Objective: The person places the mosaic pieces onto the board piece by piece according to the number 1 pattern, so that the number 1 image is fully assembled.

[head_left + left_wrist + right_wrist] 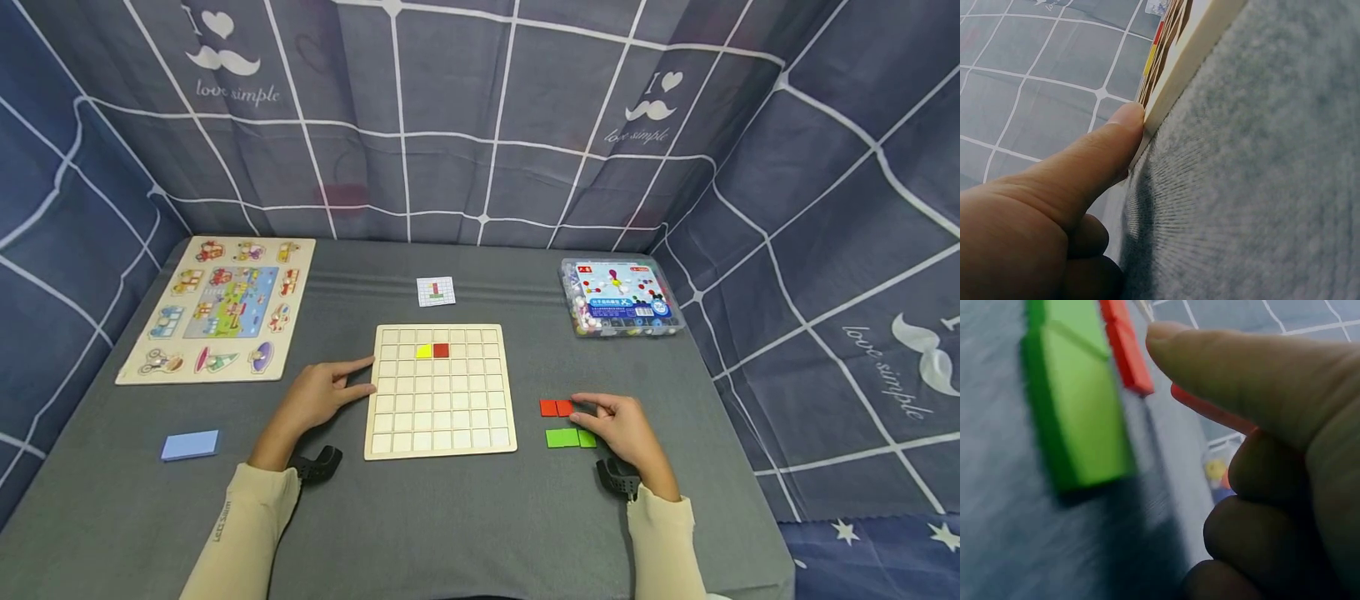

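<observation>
A pale wooden grid board (441, 402) lies flat, with a yellow tile (423, 352) and a dark red tile (441, 351) side by side in an upper row. At its left edge, my left hand (317, 394) touches the rim with straight thumb and index finger; in the left wrist view the thumb (1119, 134) rests on the board's side. To the right of the board lie red tiles (548, 408) and green tiles (561, 438). Over their right end hovers my right hand (617, 423), thumb and index finger apart, with nothing visible between them.
Behind the board lies a small grid card (436, 292) with a coloured pattern. A clear plastic box (573, 308) of beads stands at back right. A picture puzzle board (168, 348) lies at back left, and a blue block (190, 446) at left.
</observation>
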Demonstrator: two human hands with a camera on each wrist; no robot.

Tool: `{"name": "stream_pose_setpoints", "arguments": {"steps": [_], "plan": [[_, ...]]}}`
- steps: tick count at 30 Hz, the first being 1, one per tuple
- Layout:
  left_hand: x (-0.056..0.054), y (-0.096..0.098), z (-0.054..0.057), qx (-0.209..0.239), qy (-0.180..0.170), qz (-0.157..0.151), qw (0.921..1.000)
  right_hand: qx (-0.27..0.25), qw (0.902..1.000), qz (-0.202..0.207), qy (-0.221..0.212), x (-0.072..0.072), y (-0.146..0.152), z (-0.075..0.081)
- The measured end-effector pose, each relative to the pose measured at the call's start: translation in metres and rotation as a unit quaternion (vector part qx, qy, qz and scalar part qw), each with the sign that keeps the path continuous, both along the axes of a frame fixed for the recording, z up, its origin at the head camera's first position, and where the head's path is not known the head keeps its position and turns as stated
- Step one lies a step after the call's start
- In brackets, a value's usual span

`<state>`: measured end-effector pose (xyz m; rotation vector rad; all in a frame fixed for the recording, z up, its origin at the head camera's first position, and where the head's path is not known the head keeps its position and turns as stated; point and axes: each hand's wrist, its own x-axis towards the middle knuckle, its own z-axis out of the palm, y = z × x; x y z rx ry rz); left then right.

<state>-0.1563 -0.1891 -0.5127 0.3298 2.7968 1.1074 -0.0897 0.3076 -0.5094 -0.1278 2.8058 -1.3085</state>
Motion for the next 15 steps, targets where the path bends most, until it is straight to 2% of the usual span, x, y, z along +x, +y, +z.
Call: {"name": "stream_pose_setpoints", "arguments": {"steps": [15], "plan": [[-0.0014,-0.0010,-0.0005,0.003,-0.013,-0.003,0.9999,0.034,0.9993,-0.003,0.014,0.0013,-0.0033,-0.0062]]}}
